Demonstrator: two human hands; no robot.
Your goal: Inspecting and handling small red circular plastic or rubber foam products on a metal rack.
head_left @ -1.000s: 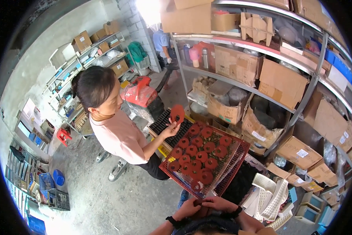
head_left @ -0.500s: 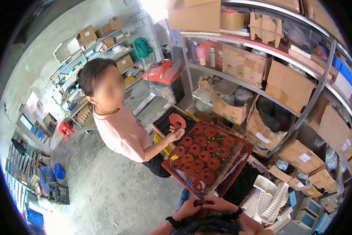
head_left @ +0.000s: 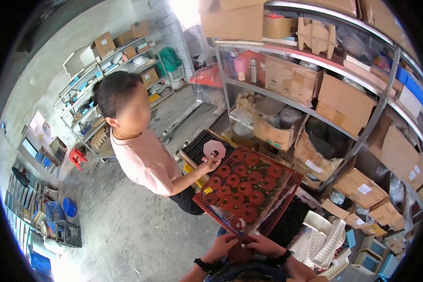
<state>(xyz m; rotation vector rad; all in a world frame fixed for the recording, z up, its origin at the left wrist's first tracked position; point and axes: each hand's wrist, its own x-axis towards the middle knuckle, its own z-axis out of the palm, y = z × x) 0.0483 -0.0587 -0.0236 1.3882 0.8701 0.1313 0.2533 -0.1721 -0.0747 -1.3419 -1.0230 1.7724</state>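
Moved: co-worker's pink disc [head_left: 214, 149] is now paler, at 12 o'clock of red tray [head_left: 293, 181].
Hands: left hand [head_left: 225, 246] and right hand [head_left: 264, 245] wrap one dark red disc [head_left: 241, 252].
Tip: keep it level.

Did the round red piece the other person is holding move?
Cannot tell. The piece sits at the same corner of the red tray as before, beside the black tray; only the camera seems to have shifted.

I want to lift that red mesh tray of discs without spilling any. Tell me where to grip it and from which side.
Grip the red tray by its two long rims, one hand each side, coming from the near corner by your left hand and right hand. It is wide, flat and loaded with loose red discs, so level support probably matters. A co-worker's hand is at the far corner.
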